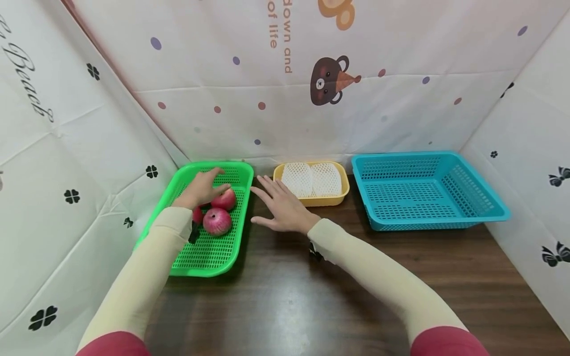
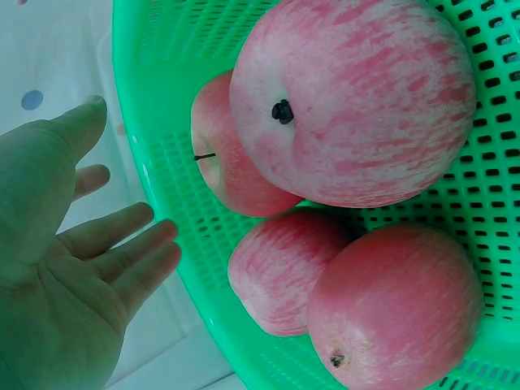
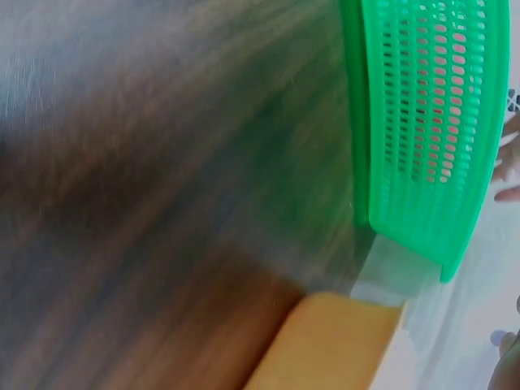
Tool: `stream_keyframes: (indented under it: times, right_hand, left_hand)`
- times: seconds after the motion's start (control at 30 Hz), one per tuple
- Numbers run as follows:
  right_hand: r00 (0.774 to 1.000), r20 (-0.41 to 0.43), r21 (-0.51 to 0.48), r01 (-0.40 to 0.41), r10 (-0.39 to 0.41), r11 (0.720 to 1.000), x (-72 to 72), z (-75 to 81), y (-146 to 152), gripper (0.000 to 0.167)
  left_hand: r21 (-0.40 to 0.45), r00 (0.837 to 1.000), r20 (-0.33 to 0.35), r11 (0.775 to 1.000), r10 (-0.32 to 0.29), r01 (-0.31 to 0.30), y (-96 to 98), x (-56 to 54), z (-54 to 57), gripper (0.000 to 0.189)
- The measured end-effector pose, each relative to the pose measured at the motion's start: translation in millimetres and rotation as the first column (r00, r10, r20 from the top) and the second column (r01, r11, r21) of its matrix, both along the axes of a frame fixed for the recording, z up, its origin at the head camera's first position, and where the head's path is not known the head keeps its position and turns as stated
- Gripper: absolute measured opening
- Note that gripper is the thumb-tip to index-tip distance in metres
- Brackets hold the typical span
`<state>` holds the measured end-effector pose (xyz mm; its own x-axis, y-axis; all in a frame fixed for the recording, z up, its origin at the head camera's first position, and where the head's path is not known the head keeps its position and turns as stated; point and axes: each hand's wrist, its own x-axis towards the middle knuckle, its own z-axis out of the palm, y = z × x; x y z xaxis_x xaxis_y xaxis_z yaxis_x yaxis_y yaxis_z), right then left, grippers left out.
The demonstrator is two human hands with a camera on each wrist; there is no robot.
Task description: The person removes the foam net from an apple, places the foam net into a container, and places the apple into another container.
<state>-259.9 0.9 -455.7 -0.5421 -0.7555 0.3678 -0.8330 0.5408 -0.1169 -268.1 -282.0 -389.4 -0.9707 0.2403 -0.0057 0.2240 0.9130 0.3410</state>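
Over the green basket (image 1: 242, 242) at the left, my left hand (image 1: 201, 188) hovers with spread fingers, above red apples. One apple (image 1: 217, 221) lies nearest the basket's middle, and another apple (image 1: 224, 199) is just behind it. The left wrist view shows several apples, among them a large pale-streaked apple (image 2: 366, 106); the left hand (image 2: 81, 252) appears there with nothing in its grasp. Between the green basket and a small yellow basket (image 1: 325, 200), my right hand (image 1: 282, 207) is held above the table, fingers spread and holding nothing.
Two white foam fruit nets (image 1: 311, 180) lie in the yellow basket. A blue basket (image 1: 401, 195) stands at the right on the dark wooden table (image 1: 276, 301). Printed cloth (image 1: 285, 118) walls close off the back and both sides.
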Motion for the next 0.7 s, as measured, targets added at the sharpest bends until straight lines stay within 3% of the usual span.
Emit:
stream_keyframes:
  times: [0.17, 0.3, 0.53, 0.7]
  right_hand:
    - [1.000, 0.005, 0.038, 0.030, -0.030, 0.999, -7.0, 8.7, 13, 0.088]
    - [0.997, -0.021, 0.067, 0.079, -0.078, 0.995, -14.9, 14.7, 28, 0.092]
    - [0.987, -0.026, 0.114, 0.159, -0.157, 0.981, -25.3, 23.7, 53, 0.095]
    - [0.979, -0.008, 0.127, 0.205, -0.205, 0.971, -30.1, 28.0, 70, 0.095]
  left_hand:
    - [0.016, 1.000, -0.016, 1.000, 0.001, -0.001, -1.3, 1.1, -4.9, 0.057]
    - [0.035, 0.998, -0.068, 0.999, 0.001, 0.001, -2.0, 1.4, -6.1, 0.057]
    - [0.079, 0.983, -0.184, 0.997, 0.021, -0.007, -2.2, 3.6, -6.6, 0.058]
    - [0.103, 0.974, -0.224, 0.994, 0.046, -0.023, 0.1, 7.5, -7.4, 0.060]
